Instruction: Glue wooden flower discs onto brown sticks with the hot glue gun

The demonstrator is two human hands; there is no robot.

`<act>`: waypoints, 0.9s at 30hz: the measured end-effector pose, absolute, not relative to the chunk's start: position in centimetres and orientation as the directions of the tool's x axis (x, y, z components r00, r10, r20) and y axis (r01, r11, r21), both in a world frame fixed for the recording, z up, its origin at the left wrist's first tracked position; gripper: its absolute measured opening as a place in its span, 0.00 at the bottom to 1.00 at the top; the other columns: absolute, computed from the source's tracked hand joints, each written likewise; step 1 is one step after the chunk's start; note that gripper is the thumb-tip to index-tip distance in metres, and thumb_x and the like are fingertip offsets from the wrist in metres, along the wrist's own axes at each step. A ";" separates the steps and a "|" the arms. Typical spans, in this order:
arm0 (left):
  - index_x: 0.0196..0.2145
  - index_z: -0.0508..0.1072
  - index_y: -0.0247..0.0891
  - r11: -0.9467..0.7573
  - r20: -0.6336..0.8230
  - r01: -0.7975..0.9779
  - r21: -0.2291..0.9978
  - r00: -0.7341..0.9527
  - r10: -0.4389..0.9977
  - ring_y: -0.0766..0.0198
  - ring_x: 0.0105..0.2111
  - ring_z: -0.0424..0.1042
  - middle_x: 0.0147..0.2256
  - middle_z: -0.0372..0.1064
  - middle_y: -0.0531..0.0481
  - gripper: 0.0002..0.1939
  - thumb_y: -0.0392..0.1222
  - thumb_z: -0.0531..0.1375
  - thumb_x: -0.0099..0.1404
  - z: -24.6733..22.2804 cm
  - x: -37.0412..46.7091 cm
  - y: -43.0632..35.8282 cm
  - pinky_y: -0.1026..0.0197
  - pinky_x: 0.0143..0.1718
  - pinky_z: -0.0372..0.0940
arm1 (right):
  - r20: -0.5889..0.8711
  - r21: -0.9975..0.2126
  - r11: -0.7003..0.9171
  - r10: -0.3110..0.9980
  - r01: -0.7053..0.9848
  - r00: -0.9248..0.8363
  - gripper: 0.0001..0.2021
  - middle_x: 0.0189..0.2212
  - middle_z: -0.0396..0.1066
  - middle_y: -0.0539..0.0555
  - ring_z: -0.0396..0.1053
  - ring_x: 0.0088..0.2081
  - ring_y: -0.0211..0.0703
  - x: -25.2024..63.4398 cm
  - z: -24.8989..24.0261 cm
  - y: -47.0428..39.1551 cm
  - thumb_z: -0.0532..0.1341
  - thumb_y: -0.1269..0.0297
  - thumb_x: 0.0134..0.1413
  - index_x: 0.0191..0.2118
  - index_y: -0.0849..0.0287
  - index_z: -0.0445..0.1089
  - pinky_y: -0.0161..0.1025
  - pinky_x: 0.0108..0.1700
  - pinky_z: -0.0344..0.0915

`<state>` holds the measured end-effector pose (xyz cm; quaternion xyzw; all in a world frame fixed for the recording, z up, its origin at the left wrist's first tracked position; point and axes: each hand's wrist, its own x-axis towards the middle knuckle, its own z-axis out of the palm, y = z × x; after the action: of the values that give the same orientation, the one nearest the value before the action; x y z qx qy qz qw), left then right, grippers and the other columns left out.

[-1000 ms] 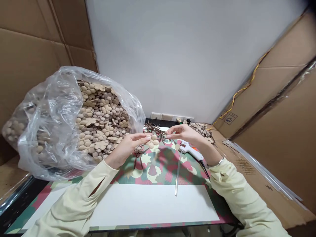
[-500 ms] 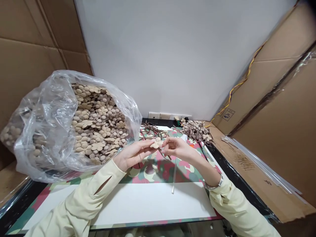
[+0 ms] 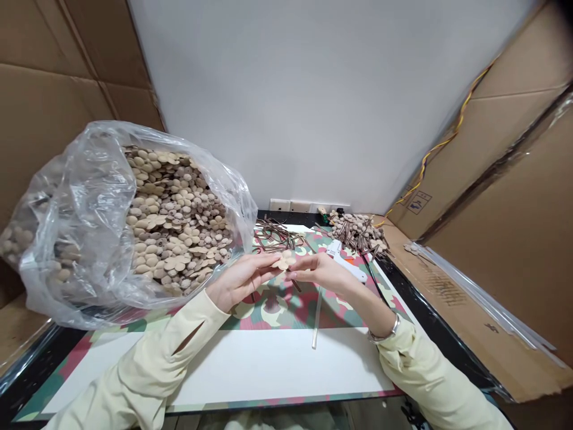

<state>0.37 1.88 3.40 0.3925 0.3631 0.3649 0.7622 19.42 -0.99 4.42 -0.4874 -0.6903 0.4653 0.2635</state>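
Note:
A beige felt flower (image 3: 283, 261) with rounded petals is pinched by its left side in the fingertips of my left hand (image 3: 242, 279), petals facing up. My right hand (image 3: 324, 270) is at the flower's right edge, thumb and fingers closed on a thin brown strip (image 3: 296, 286). Only the strip's lower end shows, just under my thumb; whether it is joined to the flower is hidden. Beyond my right wrist lies a white glue gun (image 3: 347, 261) with an orange part. A clear glue stick (image 3: 317, 322) rests below the right hand.
A clear plastic bag (image 3: 89, 197) full of felt flowers stands at the left. Loose brown strips (image 3: 277, 234) lie behind my hands. A pile of flowers with stems (image 3: 360, 233) is at the back right. Cardboard (image 3: 505, 239) borders the right; white paper (image 3: 250, 370) lies in front.
My right hand has shifted slightly down and its fingers have straightened. Less of the brown strip shows, and more of the glue gun is visible. The flower stays in my left hand.

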 end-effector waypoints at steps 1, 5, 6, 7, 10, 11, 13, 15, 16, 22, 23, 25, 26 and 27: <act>0.36 0.77 0.32 0.428 -0.267 -0.275 0.861 0.471 0.841 0.62 0.41 0.72 0.42 0.74 0.43 0.08 0.34 0.61 0.57 3.4 0.4 1.9 0.68 0.42 0.68 | -0.088 -0.919 0.074 0.919 0.387 -0.385 0.12 0.23 0.68 0.51 0.58 0.24 0.36 19.3 4.1 -1.0 0.60 0.57 0.48 0.27 0.61 0.73 0.35 0.28 0.53; 0.39 0.76 0.33 0.441 -0.245 -0.286 0.851 0.525 0.815 0.62 0.42 0.72 0.42 0.74 0.43 0.10 0.36 0.62 0.57 3.4 -0.1 1.9 0.65 0.45 0.67 | -0.070 -0.946 0.058 0.924 0.318 -0.377 0.13 0.19 0.63 0.49 0.56 0.23 0.35 19.1 3.4 -0.8 0.60 0.58 0.48 0.21 0.61 0.70 0.36 0.29 0.52; 0.39 0.75 0.34 0.450 -0.239 -0.284 0.847 0.552 0.799 0.62 0.42 0.72 0.41 0.74 0.43 0.11 0.37 0.62 0.57 3.4 -0.2 1.9 0.63 0.46 0.67 | -0.070 -0.944 0.061 0.924 0.325 -0.375 0.14 0.19 0.62 0.49 0.56 0.23 0.35 19.2 3.3 -0.8 0.60 0.57 0.48 0.21 0.62 0.70 0.36 0.29 0.52; 0.40 0.75 0.35 0.462 -0.237 -0.276 0.843 0.579 0.780 0.61 0.41 0.72 0.41 0.74 0.43 0.12 0.38 0.63 0.57 3.3 -0.3 1.9 0.62 0.47 0.66 | -0.071 -0.940 0.064 0.924 0.336 -0.375 0.15 0.19 0.62 0.49 0.55 0.23 0.35 19.2 3.3 -0.7 0.60 0.55 0.48 0.21 0.62 0.70 0.36 0.28 0.51; 0.39 0.75 0.36 0.476 -0.249 -0.236 0.847 0.615 0.748 0.61 0.40 0.73 0.40 0.74 0.44 0.12 0.40 0.64 0.56 3.3 -0.4 1.6 0.59 0.48 0.65 | -0.073 -0.926 0.076 0.925 0.369 -0.373 0.16 0.17 0.57 0.47 0.50 0.21 0.33 19.3 3.2 -0.7 0.60 0.53 0.48 0.21 0.62 0.69 0.35 0.26 0.47; 0.38 0.75 0.36 0.465 -0.246 -0.224 0.857 0.613 0.750 0.60 0.40 0.73 0.39 0.74 0.44 0.12 0.40 0.64 0.56 3.3 -0.3 1.4 0.59 0.48 0.65 | -0.072 -0.922 0.080 0.926 0.378 -0.370 0.16 0.17 0.55 0.46 0.48 0.21 0.33 19.3 3.2 -0.7 0.60 0.54 0.48 0.20 0.62 0.68 0.35 0.25 0.45; 0.35 0.76 0.34 0.429 -0.237 -0.204 0.880 0.594 0.769 0.60 0.40 0.73 0.39 0.74 0.43 0.09 0.39 0.64 0.55 3.4 0.0 1.1 0.60 0.49 0.64 | -0.077 -0.920 0.077 0.926 0.384 -0.370 0.15 0.16 0.55 0.46 0.46 0.20 0.32 19.1 3.1 -0.8 0.59 0.57 0.48 0.19 0.62 0.66 0.35 0.24 0.43; 0.32 0.77 0.32 0.399 -0.234 -0.189 0.897 0.562 0.793 0.61 0.40 0.73 0.37 0.75 0.42 0.08 0.39 0.64 0.55 3.4 0.2 0.9 0.61 0.48 0.63 | -0.091 -0.925 0.061 0.922 0.375 -0.376 0.13 0.17 0.59 0.47 0.49 0.20 0.32 18.8 3.0 -0.9 0.58 0.60 0.49 0.20 0.62 0.66 0.35 0.24 0.45; 0.32 0.77 0.32 0.392 -0.237 -0.185 0.901 0.547 0.803 0.61 0.39 0.73 0.37 0.75 0.42 0.07 0.38 0.64 0.55 3.4 0.3 0.8 0.62 0.48 0.63 | -0.100 -0.928 0.051 0.920 0.369 -0.378 0.12 0.18 0.63 0.48 0.52 0.21 0.33 18.7 2.9 -1.0 0.58 0.60 0.49 0.21 0.62 0.67 0.35 0.25 0.47; 0.33 0.76 0.32 0.394 -0.227 -0.222 0.892 0.535 0.814 0.59 0.42 0.72 0.39 0.75 0.41 0.07 0.38 0.63 0.56 3.2 0.1 1.1 0.61 0.48 0.63 | -0.139 -0.950 -0.007 0.904 0.311 -0.405 0.14 0.23 0.72 0.54 0.58 0.23 0.36 18.6 2.6 -1.0 0.60 0.56 0.48 0.24 0.63 0.70 0.36 0.28 0.54; 0.33 0.76 0.32 0.395 -0.226 -0.225 0.891 0.534 0.814 0.59 0.41 0.73 0.39 0.75 0.41 0.08 0.38 0.63 0.56 3.1 0.1 1.2 0.62 0.48 0.63 | -0.153 -0.959 -0.032 0.896 0.283 -0.418 0.13 0.23 0.72 0.54 0.59 0.23 0.36 18.7 2.6 -1.0 0.61 0.57 0.47 0.25 0.63 0.70 0.36 0.28 0.55; 0.34 0.76 0.31 0.399 -0.226 -0.232 0.887 0.536 0.813 0.60 0.40 0.73 0.38 0.75 0.42 0.09 0.39 0.63 0.56 3.0 -0.1 1.3 0.63 0.48 0.64 | -0.182 -0.967 -0.080 0.883 0.243 -0.433 0.11 0.25 0.73 0.55 0.61 0.24 0.37 18.8 2.6 -1.0 0.63 0.58 0.45 0.28 0.63 0.71 0.36 0.29 0.57; 0.35 0.76 0.32 0.404 -0.228 -0.234 0.885 0.538 0.811 0.60 0.41 0.73 0.38 0.75 0.42 0.09 0.39 0.63 0.56 2.9 -0.1 1.4 0.63 0.48 0.64 | -0.191 -0.968 -0.095 0.880 0.234 -0.435 0.11 0.25 0.73 0.55 0.63 0.25 0.38 18.9 2.7 -1.0 0.63 0.58 0.44 0.29 0.63 0.71 0.36 0.29 0.57; 0.36 0.76 0.32 0.410 -0.230 -0.236 0.881 0.543 0.808 0.60 0.41 0.73 0.39 0.75 0.42 0.10 0.39 0.63 0.57 2.9 -0.2 1.4 0.62 0.48 0.64 | -0.195 -0.968 -0.100 0.878 0.232 -0.436 0.11 0.25 0.73 0.55 0.64 0.26 0.39 18.9 2.7 -1.0 0.63 0.58 0.44 0.29 0.63 0.72 0.37 0.30 0.58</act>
<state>-0.18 1.44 2.89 0.4243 0.3369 0.3392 0.7690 18.94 -1.03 2.70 -0.4538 -0.6116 0.5865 0.2756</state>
